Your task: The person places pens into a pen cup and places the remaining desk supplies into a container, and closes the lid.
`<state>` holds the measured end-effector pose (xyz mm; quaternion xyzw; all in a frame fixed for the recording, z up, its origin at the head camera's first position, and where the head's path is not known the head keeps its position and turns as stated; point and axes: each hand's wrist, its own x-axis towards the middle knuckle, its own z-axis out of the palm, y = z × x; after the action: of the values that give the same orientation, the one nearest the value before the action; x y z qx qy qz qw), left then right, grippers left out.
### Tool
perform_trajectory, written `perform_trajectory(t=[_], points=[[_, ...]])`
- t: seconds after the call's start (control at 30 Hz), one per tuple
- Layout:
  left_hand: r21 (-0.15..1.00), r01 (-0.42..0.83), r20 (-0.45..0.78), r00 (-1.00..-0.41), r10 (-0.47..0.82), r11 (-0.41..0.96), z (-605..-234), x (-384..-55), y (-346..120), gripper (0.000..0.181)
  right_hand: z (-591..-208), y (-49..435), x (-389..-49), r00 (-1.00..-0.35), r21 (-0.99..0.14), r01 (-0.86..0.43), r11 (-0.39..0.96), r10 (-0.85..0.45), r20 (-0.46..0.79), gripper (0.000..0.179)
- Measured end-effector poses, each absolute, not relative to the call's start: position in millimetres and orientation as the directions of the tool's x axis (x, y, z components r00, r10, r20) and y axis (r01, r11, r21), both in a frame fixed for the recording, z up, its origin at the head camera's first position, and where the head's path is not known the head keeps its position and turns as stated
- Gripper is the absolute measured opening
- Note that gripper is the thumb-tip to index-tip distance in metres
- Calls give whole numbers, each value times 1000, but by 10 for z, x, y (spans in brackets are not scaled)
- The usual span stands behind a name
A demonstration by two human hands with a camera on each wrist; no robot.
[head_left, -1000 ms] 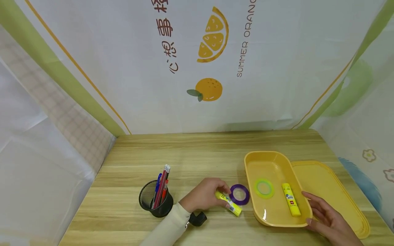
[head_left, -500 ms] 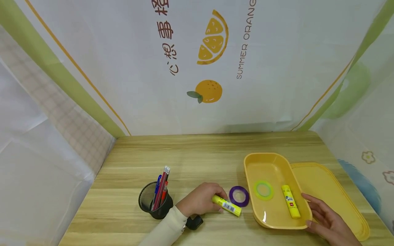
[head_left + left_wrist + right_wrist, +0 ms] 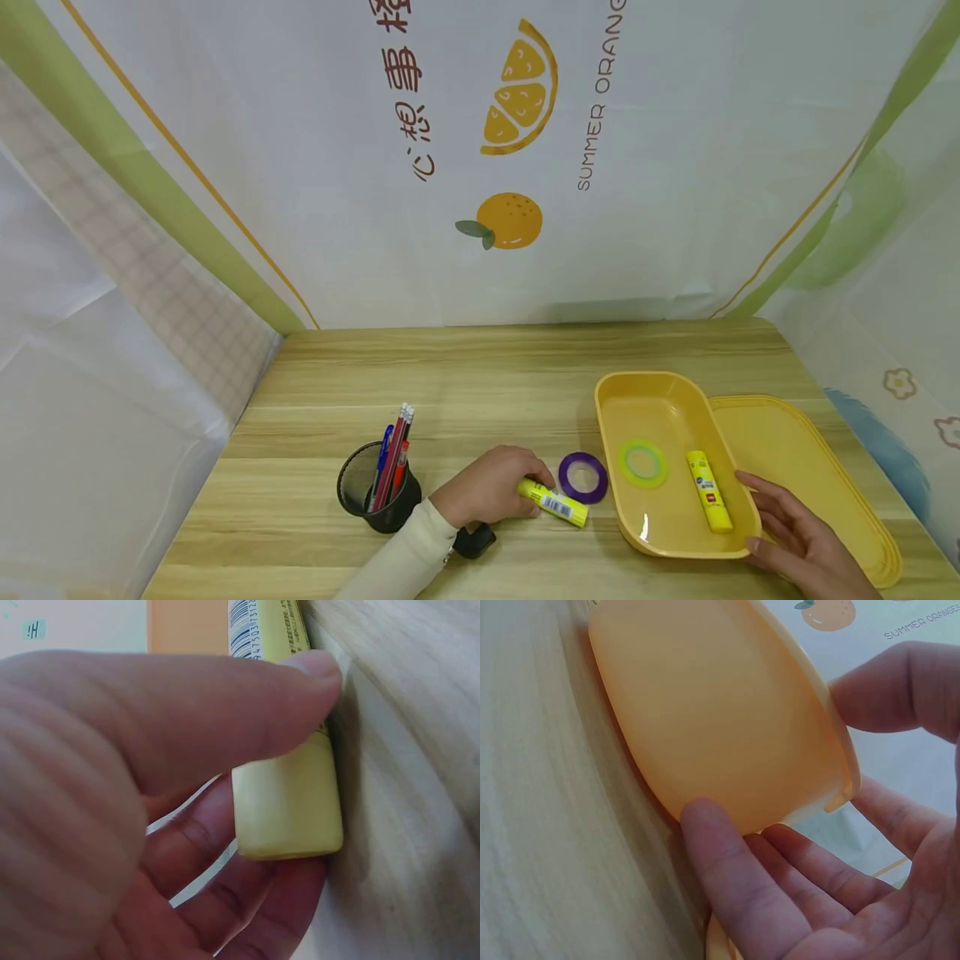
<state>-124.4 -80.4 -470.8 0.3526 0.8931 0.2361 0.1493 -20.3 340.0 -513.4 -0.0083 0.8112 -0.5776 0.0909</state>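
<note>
My left hand holds a yellow glue stick low over the table, its barcode side facing up. In the left wrist view the thumb lies across the glue stick, with fingers curled behind it. A purple roll of tape lies just beyond it, beside the yellow plastic box. Inside the box are a second glue stick and a yellow-green tape roll. My right hand grips the box's near right corner; the right wrist view has its fingers around the wall.
A black mesh pen cup with pencils and pens stands to the left, close to my left forearm. The yellow lid lies right of the box, partly under my right hand. A printed cloth hangs behind the table.
My left hand has shifted slightly left and nearer with the glue stick, which has turned so its barcode shows. My right hand stays at the box.
</note>
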Motion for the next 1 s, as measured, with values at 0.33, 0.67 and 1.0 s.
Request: perform_trajectory(t=[0.33,0.67,1.0], points=[[526,561,-106,-703,704,639,-4682,-1242,-797,25,-5122,3399,-200,-980,-943,117,312,-120,-161,69],[627,498,-81,-723,686,599,-4717,-1271,-807,28,-5124,3390,-202,-979,-933,135,334,-100,-177,70],[729,415,-46,-763,644,544,-4662,-1281,-818,29,-5126,3396,-187,-983,-941,93,324,-121,-139,70]])
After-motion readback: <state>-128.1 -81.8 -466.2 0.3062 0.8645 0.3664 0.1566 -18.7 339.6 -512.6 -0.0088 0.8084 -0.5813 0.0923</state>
